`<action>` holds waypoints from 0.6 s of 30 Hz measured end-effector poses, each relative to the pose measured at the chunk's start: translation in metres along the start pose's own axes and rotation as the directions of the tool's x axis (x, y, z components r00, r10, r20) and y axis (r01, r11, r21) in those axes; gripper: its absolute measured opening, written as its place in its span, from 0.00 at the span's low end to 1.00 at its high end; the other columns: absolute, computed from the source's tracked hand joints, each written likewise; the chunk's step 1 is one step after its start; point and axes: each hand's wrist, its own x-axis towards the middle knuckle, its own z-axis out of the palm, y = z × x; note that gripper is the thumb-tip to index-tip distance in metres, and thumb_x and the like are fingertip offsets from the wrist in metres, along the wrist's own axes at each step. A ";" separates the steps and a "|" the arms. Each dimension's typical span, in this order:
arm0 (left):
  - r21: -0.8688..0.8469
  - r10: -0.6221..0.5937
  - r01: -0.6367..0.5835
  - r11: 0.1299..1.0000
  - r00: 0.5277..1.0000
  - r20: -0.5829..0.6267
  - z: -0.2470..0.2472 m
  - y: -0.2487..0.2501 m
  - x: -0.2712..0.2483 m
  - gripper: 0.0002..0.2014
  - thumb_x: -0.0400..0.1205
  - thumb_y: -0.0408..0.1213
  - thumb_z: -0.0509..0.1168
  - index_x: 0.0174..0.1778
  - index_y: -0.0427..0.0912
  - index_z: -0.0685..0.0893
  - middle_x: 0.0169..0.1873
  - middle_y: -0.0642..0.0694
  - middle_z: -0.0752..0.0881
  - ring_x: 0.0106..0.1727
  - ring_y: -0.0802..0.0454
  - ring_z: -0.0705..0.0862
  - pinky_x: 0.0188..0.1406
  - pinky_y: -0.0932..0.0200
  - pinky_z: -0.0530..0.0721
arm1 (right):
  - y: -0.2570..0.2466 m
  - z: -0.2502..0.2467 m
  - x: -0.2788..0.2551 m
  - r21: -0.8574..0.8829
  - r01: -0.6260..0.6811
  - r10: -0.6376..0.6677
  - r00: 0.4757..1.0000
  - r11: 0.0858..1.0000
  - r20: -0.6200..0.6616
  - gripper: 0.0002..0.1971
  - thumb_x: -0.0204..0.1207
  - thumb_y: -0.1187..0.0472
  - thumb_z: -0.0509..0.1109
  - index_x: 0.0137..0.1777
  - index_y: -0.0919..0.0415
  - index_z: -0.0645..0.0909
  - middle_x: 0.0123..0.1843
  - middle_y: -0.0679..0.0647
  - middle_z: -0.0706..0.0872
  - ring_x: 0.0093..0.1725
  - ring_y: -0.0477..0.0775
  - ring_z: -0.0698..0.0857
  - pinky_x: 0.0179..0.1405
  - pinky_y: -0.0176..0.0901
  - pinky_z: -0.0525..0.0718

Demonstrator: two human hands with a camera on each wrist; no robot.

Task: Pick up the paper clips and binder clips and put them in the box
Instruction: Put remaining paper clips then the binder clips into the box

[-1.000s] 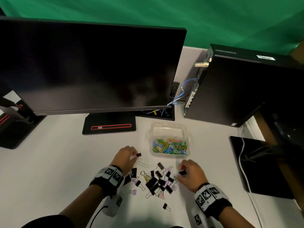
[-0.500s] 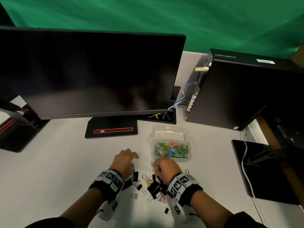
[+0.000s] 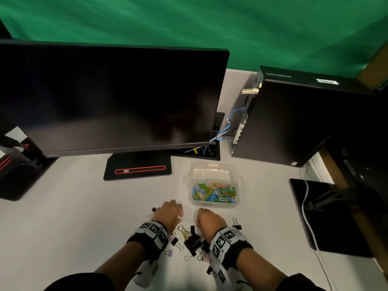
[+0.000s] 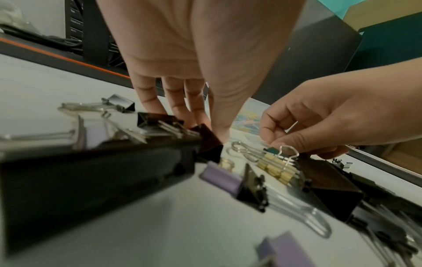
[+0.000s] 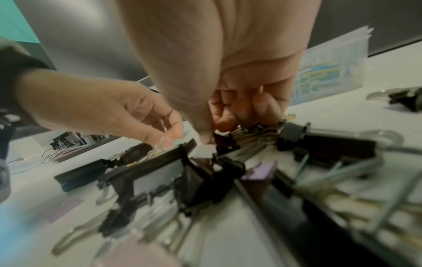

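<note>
A clear plastic box [image 3: 212,170] holding coloured paper clips [image 3: 214,191] stands just beyond my hands. Between my wrists lies a pile of binder clips [image 3: 190,241], mostly black, some purple and yellow. My left hand [image 3: 171,212] reaches down at the pile's far left edge; in the left wrist view its thumb and fingers [image 4: 198,119] close on a black binder clip [image 4: 209,142]. My right hand [image 3: 206,220] is curled beside it, pinching the wire handle of a small binder clip [image 4: 277,151]. A pale paper clip [image 3: 184,219] lies between the two hands.
A large black monitor [image 3: 113,97] on its stand [image 3: 137,168] fills the back left. A black computer case [image 3: 294,118] with blue cables [image 3: 225,129] stands back right. A black pad [image 3: 327,217] with a white cable [image 3: 306,213] lies right. Stray binder clips [image 3: 236,222] lie nearby.
My right hand has crossed left over the pile to sit beside the left hand. My left hand has lowered its fingers onto the table's clips.
</note>
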 end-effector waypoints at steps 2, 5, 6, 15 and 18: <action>0.015 0.005 -0.006 1.000 1.000 0.008 -0.001 0.002 0.001 0.08 0.81 0.39 0.61 0.56 0.45 0.76 0.58 0.47 0.76 0.63 0.48 0.74 0.64 0.51 0.74 | 0.004 -0.001 -0.005 -0.010 0.025 -0.025 1.000 1.000 0.003 0.12 0.79 0.65 0.58 0.61 0.65 0.70 0.63 0.62 0.78 0.61 0.65 0.80 0.57 0.53 0.77; 0.070 0.032 -0.034 0.997 0.999 0.023 -0.002 0.003 0.002 0.08 0.81 0.37 0.60 0.55 0.44 0.76 0.57 0.46 0.77 0.62 0.47 0.74 0.61 0.52 0.74 | 0.014 -0.011 -0.015 0.068 0.092 -0.088 0.994 0.993 -0.059 0.05 0.79 0.61 0.57 0.52 0.59 0.72 0.55 0.59 0.82 0.53 0.62 0.82 0.53 0.51 0.80; 0.098 0.044 -0.048 0.994 0.998 0.034 -0.002 0.003 0.003 0.08 0.81 0.35 0.59 0.55 0.43 0.76 0.57 0.46 0.78 0.61 0.47 0.74 0.60 0.52 0.75 | 0.018 -0.018 -0.017 0.127 0.116 -0.102 0.989 0.985 -0.108 0.03 0.79 0.61 0.57 0.47 0.56 0.72 0.49 0.57 0.83 0.48 0.59 0.82 0.50 0.51 0.81; -0.205 0.206 -0.219 0.954 0.975 -0.086 -0.039 0.048 0.017 0.07 0.82 0.32 0.54 0.46 0.44 0.76 0.45 0.47 0.79 0.47 0.47 0.79 0.52 0.54 0.77 | 0.063 -0.072 0.005 0.252 0.008 0.083 0.934 0.968 -0.348 0.04 0.77 0.62 0.62 0.47 0.58 0.79 0.48 0.57 0.87 0.47 0.57 0.85 0.48 0.48 0.84; -0.238 0.231 -0.260 0.936 0.962 -0.144 -0.047 0.064 0.033 0.10 0.82 0.29 0.55 0.54 0.40 0.79 0.50 0.42 0.80 0.52 0.43 0.81 0.55 0.55 0.79 | 0.068 -0.070 0.005 0.266 0.026 0.071 0.933 0.964 -0.352 0.09 0.78 0.64 0.61 0.51 0.57 0.82 0.52 0.58 0.87 0.49 0.58 0.84 0.50 0.45 0.81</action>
